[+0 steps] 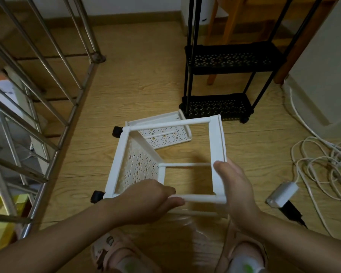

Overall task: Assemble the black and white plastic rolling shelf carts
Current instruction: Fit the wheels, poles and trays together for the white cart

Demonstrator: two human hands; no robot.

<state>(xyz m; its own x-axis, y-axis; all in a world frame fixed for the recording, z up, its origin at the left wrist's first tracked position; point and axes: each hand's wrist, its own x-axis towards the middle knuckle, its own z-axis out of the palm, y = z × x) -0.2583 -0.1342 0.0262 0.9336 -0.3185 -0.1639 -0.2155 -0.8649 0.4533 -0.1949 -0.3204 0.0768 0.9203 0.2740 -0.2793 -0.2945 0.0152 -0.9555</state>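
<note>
A half-built white cart [165,162] lies on its side on the wooden floor [138,91], just in front of the standing black cart [224,79]. The left hand [146,201] is wrapped around the cart's nearest white pole [201,199]; the right hand [234,190] presses flat and open against its outer tray [217,146]. A loose white tray [165,134] lies behind.

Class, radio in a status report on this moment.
Left hand gripping white post; right hand on white cart. Spare white shelf behind it. Black cart standing upright.
</note>
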